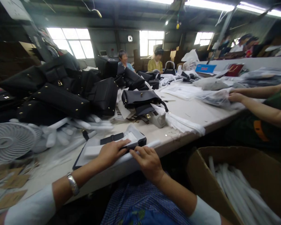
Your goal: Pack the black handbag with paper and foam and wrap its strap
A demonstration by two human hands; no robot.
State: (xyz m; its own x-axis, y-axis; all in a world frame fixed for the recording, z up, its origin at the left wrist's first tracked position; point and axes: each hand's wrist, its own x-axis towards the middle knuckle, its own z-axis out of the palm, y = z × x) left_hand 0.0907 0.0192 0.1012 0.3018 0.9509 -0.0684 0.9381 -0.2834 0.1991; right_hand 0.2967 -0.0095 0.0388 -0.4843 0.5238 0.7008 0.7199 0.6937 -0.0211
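Black handbag (143,141) lower-centre looks maybe half done, white padding (92,152) uncovered, left hand's (111,153) fingers flat together, right hand's (149,161) curled, can't tell if pinching.

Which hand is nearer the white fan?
Left. The left hand is right of the white fan in the picture; the right hand is farther right, past the left one.

From where I sit, I see a dark, flat-lying bag (142,141) partly under the left grip (112,152), its near edge at the fingertips of the right grip (150,162). I make out a smooth white slab (91,152) lying on it just beside the left grip, a black strap-like piece (111,138) beyond that grip, and crumpled, translucent white wrapping (132,132) past its fingertips.
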